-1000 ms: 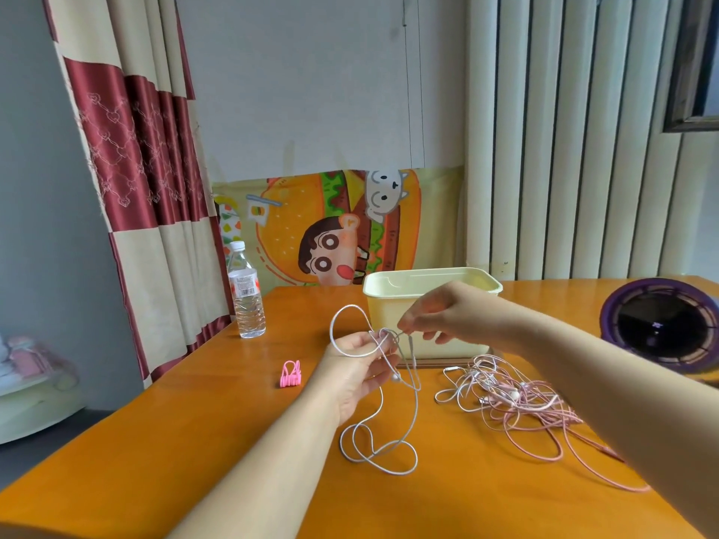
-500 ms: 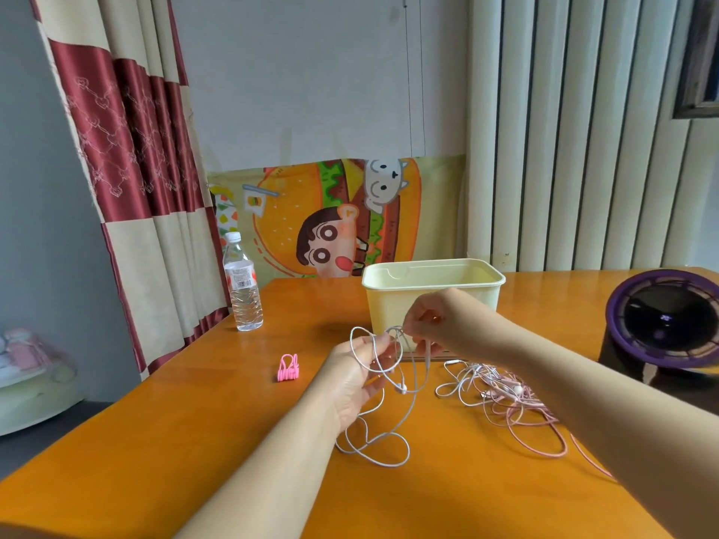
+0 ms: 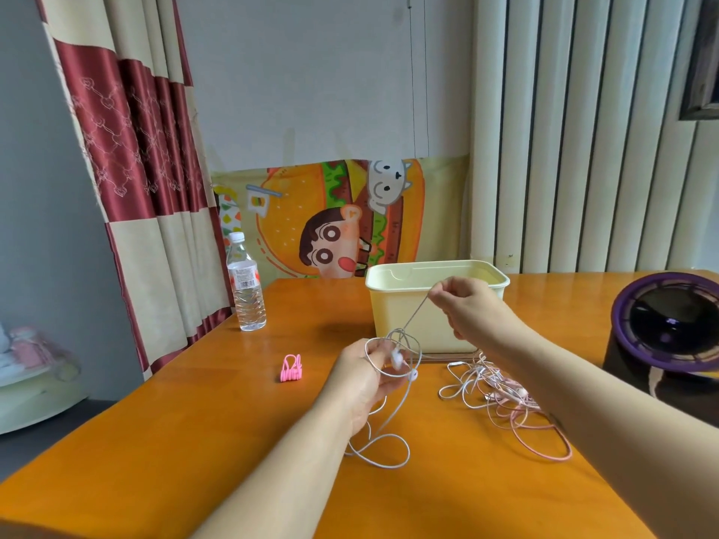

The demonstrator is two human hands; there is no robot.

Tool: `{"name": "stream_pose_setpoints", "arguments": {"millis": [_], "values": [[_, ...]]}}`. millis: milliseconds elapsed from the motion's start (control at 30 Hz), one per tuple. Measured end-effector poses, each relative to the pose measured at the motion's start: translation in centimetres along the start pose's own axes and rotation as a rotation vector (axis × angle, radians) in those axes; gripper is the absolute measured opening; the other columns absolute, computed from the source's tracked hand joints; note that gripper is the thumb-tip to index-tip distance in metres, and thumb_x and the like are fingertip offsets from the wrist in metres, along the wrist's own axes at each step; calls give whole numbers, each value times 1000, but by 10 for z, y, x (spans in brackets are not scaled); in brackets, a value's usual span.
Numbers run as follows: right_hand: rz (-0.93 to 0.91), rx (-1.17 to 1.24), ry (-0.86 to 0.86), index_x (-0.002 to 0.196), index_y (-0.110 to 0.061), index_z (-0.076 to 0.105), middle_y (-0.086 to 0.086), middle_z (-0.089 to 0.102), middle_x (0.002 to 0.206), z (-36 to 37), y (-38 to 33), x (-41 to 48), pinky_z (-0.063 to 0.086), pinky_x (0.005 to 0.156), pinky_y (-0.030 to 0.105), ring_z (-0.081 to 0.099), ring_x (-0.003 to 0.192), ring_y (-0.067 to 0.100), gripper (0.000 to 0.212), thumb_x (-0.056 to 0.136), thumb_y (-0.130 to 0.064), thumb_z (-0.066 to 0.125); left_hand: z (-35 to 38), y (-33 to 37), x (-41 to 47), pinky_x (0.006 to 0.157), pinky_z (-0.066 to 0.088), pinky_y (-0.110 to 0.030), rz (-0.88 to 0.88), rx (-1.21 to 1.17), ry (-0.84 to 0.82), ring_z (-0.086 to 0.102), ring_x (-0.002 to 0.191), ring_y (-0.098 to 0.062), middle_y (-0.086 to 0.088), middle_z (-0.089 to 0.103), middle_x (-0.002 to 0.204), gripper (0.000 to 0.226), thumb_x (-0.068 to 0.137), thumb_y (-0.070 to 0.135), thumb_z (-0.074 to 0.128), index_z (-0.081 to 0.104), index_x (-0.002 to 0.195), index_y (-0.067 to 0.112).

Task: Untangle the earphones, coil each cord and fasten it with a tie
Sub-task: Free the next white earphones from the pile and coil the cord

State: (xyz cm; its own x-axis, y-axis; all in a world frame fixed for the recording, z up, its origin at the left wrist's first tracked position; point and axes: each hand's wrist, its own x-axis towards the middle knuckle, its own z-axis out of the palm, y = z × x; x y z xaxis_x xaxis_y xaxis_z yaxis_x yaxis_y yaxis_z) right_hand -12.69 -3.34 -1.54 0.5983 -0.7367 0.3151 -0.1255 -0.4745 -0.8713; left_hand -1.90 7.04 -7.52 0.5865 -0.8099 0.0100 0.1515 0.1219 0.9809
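Above table (image 3: 194, 441), right hand (image 3: 463, 301) pulled white cord (image 3: 416, 313) higher, taut.

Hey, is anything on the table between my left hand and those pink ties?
Nothing visible does: only bare tabletop separates the pink ties from the left hand, which grips the white earphones.

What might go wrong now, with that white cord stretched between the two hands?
1. The right hand pinches a taut strand of the white cord running from loops gripped by the left hand; a harder pull might tighten a snarl there.
2. The cord's loose tail lies on the table near the pink earphone tangle and could catch in it.
3. The pink ties lie apart from both busy hands; reaching for one might let the loops spring open.
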Motion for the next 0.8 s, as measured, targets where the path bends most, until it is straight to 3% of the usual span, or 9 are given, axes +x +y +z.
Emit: {"name": "stream_pose_setpoints", "arguments": {"millis": [133, 267, 367, 567, 800], "values": [[-89, -75, 91, 85, -12, 57, -5, 47, 60, -4, 2, 0, 30, 49, 22, 40, 52, 9, 17, 97, -20, 48, -3, -2, 3, 78, 55, -36, 81, 208, 69, 58, 58, -8, -1, 70, 81, 15, 99, 15, 47, 59, 91, 14], [-74, -62, 157, 81, -13, 53, -2, 48, 62, -5, 10, 5, 35, 52, 24, 43, 55, 12, 18, 98, -18, 47, -2, 2, 1, 83, 51, -38, 96, 164, 62, 62, 78, -12, 3, 72, 90, 15, 99, 18, 47, 61, 92, 16], [65, 110, 55, 82, -9, 51, 6, 52, 67, -4, 17, 8, 43, 52, 25, 47, 55, 16, 20, 100, -13, 42, 0, 5, 2, 78, 51, -36, 57, -3, -3, 65, 83, -16, -1, 72, 88, 15, 100, 17, 45, 59, 99, 12], [191, 221, -137, 89, -5, 54, 9, 62, 77, 0, 31, 19, 46, 55, 25, 50, 58, 17, 18, 100, -14, 43, 3, 3, 21, 52, 49, -22, 46, -68, -9, 53, 52, -10, -8, 69, 80, 18, 100, 18, 44, 58, 95, 7], [112, 152, -322, 94, -13, 67, 1, 67, 82, 13, 48, 39, 41, 60, 24, 50, 59, 13, 9, 90, -19, 62, 11, -8, 51, 68, 49, -28, 49, -69, -2, 58, 69, -11, -3, 64, 78, 18, 100, 17, 46, 60, 90, 12]]}}
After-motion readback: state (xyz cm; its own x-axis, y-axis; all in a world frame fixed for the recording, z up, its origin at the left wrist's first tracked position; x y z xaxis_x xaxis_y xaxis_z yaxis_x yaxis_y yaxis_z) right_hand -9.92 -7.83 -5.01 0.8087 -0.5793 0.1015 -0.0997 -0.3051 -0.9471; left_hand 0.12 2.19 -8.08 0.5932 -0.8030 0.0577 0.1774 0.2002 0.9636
